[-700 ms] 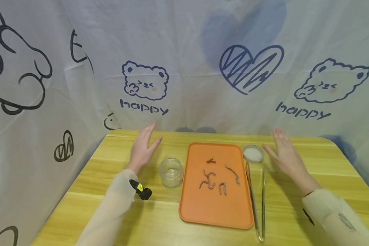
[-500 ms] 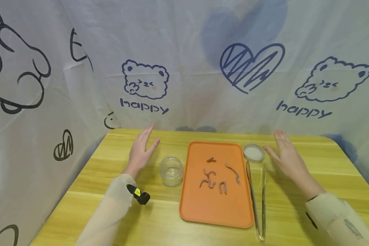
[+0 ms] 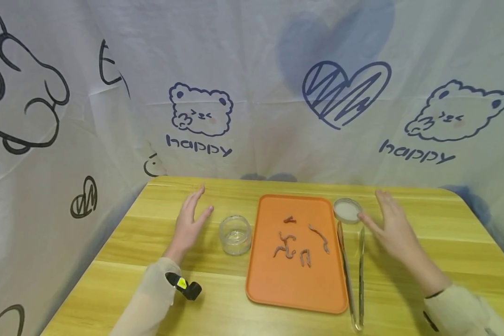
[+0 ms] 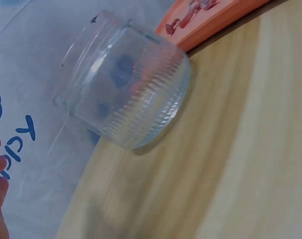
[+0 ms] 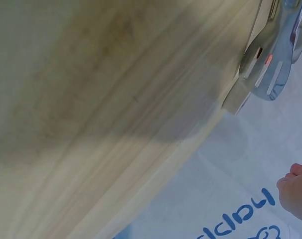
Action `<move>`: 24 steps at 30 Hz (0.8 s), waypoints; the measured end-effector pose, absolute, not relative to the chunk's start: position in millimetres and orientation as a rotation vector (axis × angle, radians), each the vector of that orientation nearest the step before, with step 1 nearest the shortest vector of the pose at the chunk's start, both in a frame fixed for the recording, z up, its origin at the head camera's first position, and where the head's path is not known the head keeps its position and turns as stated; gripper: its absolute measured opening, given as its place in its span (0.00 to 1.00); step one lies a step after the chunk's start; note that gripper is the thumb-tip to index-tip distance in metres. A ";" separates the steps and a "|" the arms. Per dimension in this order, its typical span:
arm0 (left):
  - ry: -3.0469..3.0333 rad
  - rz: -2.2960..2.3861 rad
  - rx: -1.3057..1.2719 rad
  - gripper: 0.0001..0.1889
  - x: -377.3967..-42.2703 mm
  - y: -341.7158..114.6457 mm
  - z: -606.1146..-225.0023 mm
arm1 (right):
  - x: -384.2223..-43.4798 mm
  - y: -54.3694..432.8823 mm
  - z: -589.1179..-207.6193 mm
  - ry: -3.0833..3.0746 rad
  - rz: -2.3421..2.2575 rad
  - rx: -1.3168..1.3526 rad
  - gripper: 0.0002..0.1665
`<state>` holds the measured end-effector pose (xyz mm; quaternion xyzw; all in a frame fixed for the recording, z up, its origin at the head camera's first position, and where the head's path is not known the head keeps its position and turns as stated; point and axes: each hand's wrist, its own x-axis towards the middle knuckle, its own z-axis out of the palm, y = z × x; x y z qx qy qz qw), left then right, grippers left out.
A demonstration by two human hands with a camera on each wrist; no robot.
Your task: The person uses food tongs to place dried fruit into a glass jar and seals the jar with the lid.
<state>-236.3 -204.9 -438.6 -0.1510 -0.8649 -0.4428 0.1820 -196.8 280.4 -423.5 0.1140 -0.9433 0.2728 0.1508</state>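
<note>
My left hand (image 3: 188, 226) is held over the table left of a clear glass jar (image 3: 235, 235), fingers extended and thumb apart, with nothing in it. The jar stands upright without a lid, and its ribbed base shows in the left wrist view. On an orange tray (image 3: 294, 294) in the middle lie several brownish-pink, worm-like pieces (image 3: 319, 238). To the right, my right hand (image 3: 395, 228) is also empty and spread, its thumb tip close to a round lid (image 3: 347, 211). Metal tongs (image 3: 361, 284) lie along the tray's right side; their slotted end (image 5: 265, 74) appears in the right wrist view.
Everything stands on a yellow wood-grain table (image 3: 122, 261). A white cloth (image 3: 264, 140) with drawn bears and hearts hangs behind the table and on the left. A black wrist camera (image 3: 185, 285) sits at the left sleeve.
Both hands have drawn back a little towards the near side, the left one also slightly leftward. Jar, tray, worm-like pieces, lid and tongs have stayed in place.
</note>
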 end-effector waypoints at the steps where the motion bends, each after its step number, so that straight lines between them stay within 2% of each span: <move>1: -2.436 -1.280 -0.431 0.31 -234.4 -204.5 -439.8 | -195.0 279.9 -423.9 -2.706 0.790 0.328 0.46; 7: -2.419 -1.428 -0.469 0.32 -221.1 -199.2 -441.5 | -186.9 276.4 -425.5 -2.684 0.843 0.305 0.50; 14: -2.420 -1.516 -0.502 0.35 -195.8 -185.5 -419.2 | -176.6 270.5 -427.3 -2.683 0.841 0.301 0.54; 24: -2.483 -1.571 -0.519 0.41 -187.9 -180.4 -422.7 | -160.6 261.3 -440.5 -2.763 0.817 0.209 0.63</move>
